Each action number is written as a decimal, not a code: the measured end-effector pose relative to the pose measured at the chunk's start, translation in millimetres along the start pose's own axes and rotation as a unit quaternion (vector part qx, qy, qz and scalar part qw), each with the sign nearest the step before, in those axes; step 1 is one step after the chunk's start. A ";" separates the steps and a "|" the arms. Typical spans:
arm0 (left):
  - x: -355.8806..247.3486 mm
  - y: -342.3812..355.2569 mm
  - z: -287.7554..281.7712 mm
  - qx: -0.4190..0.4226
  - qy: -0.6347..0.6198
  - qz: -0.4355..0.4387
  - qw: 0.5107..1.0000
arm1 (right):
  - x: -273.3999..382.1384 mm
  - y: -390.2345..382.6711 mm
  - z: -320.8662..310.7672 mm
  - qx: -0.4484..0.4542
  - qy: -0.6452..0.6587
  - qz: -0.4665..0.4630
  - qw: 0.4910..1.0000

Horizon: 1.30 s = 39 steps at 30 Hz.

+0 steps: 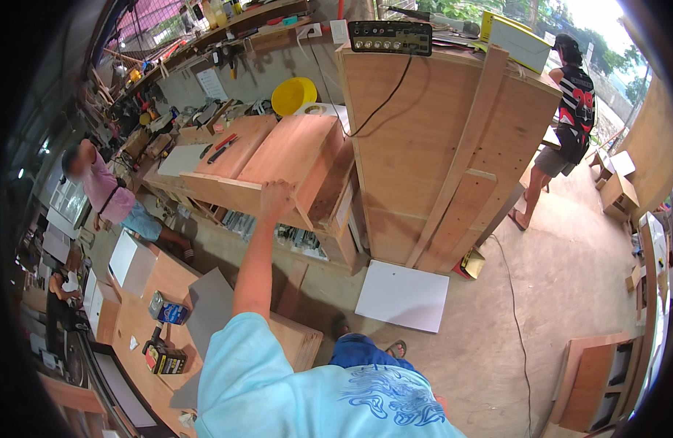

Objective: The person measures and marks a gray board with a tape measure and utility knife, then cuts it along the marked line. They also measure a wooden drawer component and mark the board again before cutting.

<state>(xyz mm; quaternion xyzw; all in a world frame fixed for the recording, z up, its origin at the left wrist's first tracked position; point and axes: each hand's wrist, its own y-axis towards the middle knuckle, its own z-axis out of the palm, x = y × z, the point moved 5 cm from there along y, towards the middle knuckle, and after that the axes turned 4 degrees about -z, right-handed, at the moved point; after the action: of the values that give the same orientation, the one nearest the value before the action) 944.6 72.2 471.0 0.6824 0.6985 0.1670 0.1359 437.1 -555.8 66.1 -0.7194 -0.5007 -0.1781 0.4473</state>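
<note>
1. Head view, surroundings: a tall wooden cabinet (409, 139) stands at upper centre, just right of the bench (340, 247), with a black control box (390, 38) on top and its cable hanging down the front. A white panel (402, 296) lies on the floor below it. One co-worker (576, 109) stands at upper right, another (112, 186) at left.
2. Head view, hands: the left hand (278, 198) reaches up to centre, fingers curled over the upper edge of the wooden box (289, 150), grasping it. That box sits on the bench, left of the cabinet, near red and black hand tools (223, 146). The right hand is out of sight, so its state cannot be told.
3. Head view, containers: a shelf under the bench holds metallic pieces (298, 237), too small to identify. At lower left, a blue can (173, 313) and a dark box (165, 360) stand on a wooden surface (125, 321); their contents are hidden.
</note>
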 end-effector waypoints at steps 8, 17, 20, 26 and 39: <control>1.0 1.4 -0.2 0.019 -0.016 -0.022 0.999 | 10.3 11.2 -5.8 0.017 -0.006 0.027 0.999; -0.1 4.1 2.1 0.075 0.025 -0.037 0.996 | 17.1 24.8 -3.5 0.019 0.001 0.021 1.000; 0.7 3.9 2.4 0.090 0.020 -0.045 0.995 | 14.0 21.0 -4.5 0.017 0.010 0.013 1.000; -0.8 1.1 -3.6 0.081 0.033 -0.045 0.995 | 15.9 13.8 -4.5 0.024 0.018 -0.013 0.999; 0.2 -1.7 -5.7 0.063 0.032 -0.047 0.996 | 7.0 31.2 8.1 0.045 -0.075 0.001 0.996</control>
<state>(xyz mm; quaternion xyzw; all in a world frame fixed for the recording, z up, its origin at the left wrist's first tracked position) 940.6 72.0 475.5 0.6504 0.7430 0.1378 0.0774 466.0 -548.3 52.2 -0.7103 -0.5399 -0.1009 0.4403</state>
